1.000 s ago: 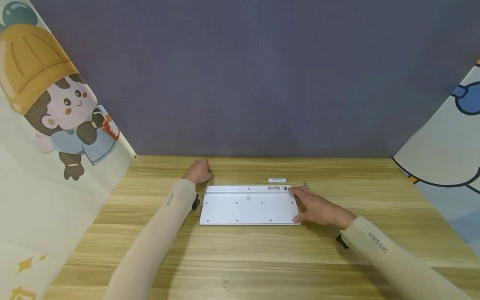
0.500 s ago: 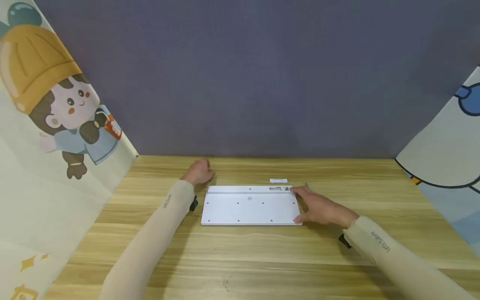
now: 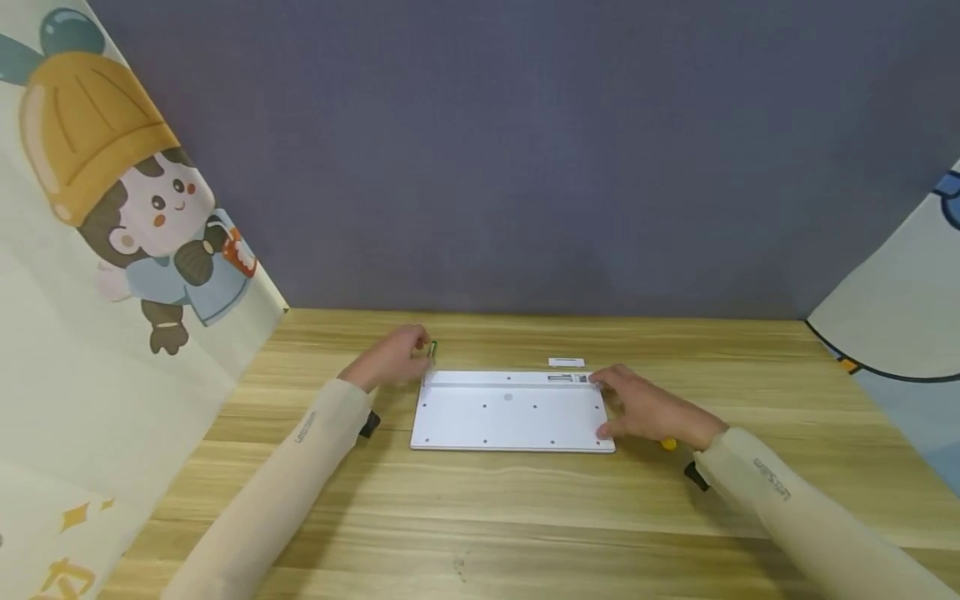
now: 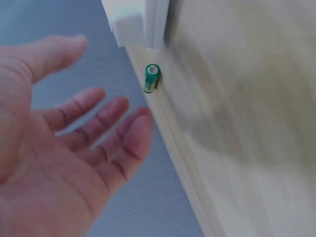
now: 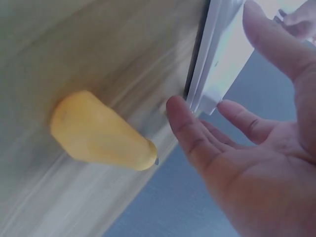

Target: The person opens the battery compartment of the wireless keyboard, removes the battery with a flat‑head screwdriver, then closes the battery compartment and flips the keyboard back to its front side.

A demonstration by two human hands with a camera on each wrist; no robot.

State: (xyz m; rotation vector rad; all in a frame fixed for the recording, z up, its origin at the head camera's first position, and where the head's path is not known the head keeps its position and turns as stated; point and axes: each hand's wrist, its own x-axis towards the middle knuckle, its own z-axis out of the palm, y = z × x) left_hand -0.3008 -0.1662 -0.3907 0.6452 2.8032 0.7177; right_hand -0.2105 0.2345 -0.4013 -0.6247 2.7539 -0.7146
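Observation:
A white keyboard lies face down on the wooden table, its battery slot uncovered at the far right. Past its far left corner my left hand hovers with fingers apart and nothing in them. Just beyond those fingertips a green battery sits on the table, also visible in the head view. My right hand rests at the keyboard's right end, thumb at the near corner and a finger at the far one. In the right wrist view its fingers are spread and fairly straight.
A small white battery cover lies behind the keyboard. Beside the right wrist is a yellow handle with a bit of metal at its narrow end, like a screwdriver's. A grey panel rises along the table's back edge.
My left hand has loosened and drawn left, away from the keyboard's corner, so the green battery shows clearly. The right hand stays at the keyboard. The head view has shifted, and the yellow handle has come into sight.

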